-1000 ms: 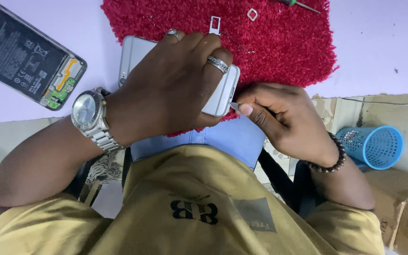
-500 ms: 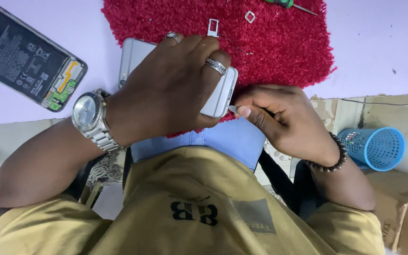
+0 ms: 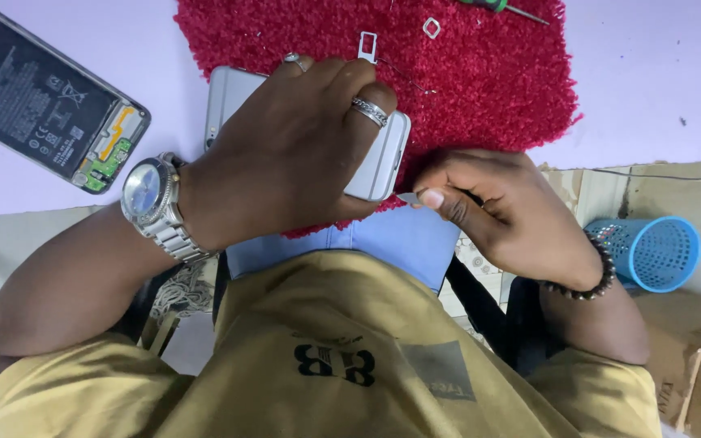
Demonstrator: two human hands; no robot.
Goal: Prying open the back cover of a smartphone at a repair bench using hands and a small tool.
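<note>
The left hand (image 3: 294, 154) lies spread over a silver phone (image 3: 383, 162), fingers wrapped across its back and curled over the far edge, so the grip is clenched on the phone and pins it flat against the red shaggy mat (image 3: 480, 81). The mat gives a soft, non-slip bed that keeps the case from scratching or sliding, and its pile would also stop small parts from rolling off. The phone's near corner juts out past the mat's edge, toward the person's body, which leaves its side open to the right hand (image 3: 496, 211). That hand is pinched shut, thumb and forefinger together on a small thin piece held right at the phone's edge; what the piece is cannot be told, since the fingers cover most of it. Two little metal frames (image 3: 367, 45) rest on the mat beyond the phone, and a green-handled screwdriver (image 3: 501, 7) lies at the mat's far edge, within easy reach. On the pale table (image 3: 659, 73), well apart to the left, an opened phone (image 3: 42, 105) lies with its battery and circuit board exposed. A blue mesh basket (image 3: 651, 251) sits lower down to the right.
</note>
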